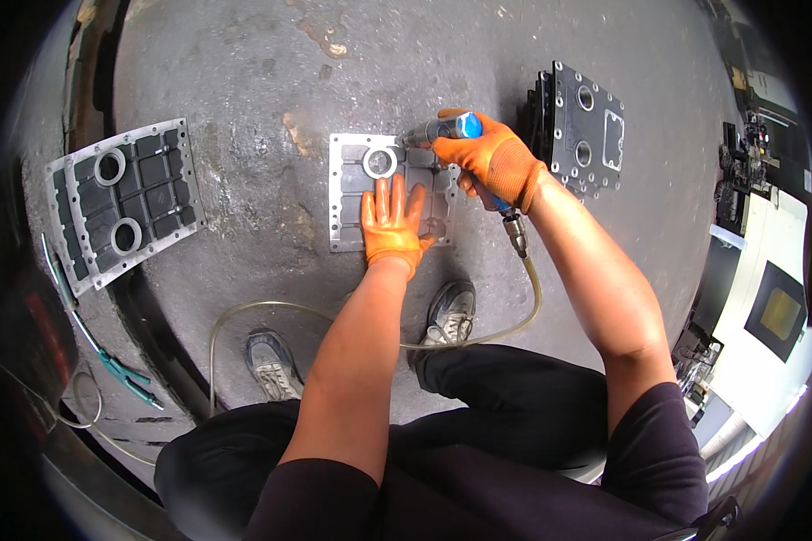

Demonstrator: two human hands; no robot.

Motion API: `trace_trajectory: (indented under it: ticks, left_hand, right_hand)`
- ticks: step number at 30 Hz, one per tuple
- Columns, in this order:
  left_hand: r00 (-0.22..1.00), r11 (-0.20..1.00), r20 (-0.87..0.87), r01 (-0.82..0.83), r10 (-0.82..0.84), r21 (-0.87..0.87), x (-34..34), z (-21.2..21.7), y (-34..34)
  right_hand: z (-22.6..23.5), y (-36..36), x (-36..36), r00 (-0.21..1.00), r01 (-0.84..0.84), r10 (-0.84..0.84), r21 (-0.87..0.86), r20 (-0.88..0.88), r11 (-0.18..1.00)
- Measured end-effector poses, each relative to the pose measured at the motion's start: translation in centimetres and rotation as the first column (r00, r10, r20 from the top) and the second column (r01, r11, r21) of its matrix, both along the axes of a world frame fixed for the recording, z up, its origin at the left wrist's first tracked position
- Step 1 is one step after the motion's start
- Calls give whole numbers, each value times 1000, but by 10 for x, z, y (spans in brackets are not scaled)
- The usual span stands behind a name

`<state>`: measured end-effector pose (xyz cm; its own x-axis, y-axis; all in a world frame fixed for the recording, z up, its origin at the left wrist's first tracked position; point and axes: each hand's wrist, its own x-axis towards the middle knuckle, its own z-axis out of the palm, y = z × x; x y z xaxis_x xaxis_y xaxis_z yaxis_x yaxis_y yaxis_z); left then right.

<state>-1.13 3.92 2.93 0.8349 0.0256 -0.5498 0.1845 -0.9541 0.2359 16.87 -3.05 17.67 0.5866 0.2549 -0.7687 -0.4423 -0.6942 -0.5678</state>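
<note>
A ribbed metal cover plate (336,194) with a bright machined rim and a raised ring lies flat on the grey floor in front of me. My left hand (393,224), in an orange glove, presses on it with fingers spread, just below the ring. Around a blue and silver air-powered tool (461,126) my gloved right hand (501,162) is closed. The tool points left, its tip at the plate's upper edge, right of the ring; whether it touches the metal I cannot tell. A clear hose runs from the tool's handle.
Left, similar ribbed plates (144,198) overlap beside a dark floor channel. Several dark plates (564,131) stand stacked at right. The air hose (289,307) loops past my shoes (275,365). A teal long-nozzle air gun (122,370) lies lower left. Equipment and a white panel (776,234) line the far right.
</note>
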Motion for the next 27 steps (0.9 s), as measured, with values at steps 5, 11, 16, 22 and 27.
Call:
trace_trajectory:
  ticks: [5, 11, 16, 22, 27]
  left_hand:
    - [1000, 1000, -7, -14, 14, -24, -2, 4, 1]
    - [1000, 999, 21, -19, 19, -40, -2, 3, 1]
    - [999, 999, 14, -31, 31, -28, -1, 0, -1]
    - [1000, 999, -20, -6, 5, -40, -1, 2, -1]
    - [1000, 999, -14, -21, 21, -32, -2, 4, 2]
  right_hand:
    - [2, 14, 11, 998, -61, 57, -147, -27, 987]
    - [-14, 6, 18, 993, -119, 119, -123, -5, 985]
    - [-5, 25, 10, 963, -238, 255, -175, 85, 955]
    - [7, -23, 10, 1000, 12, -12, -2, 11, 1000]
    - [6, -32, 9, 997, 66, -63, -66, 44, 996]
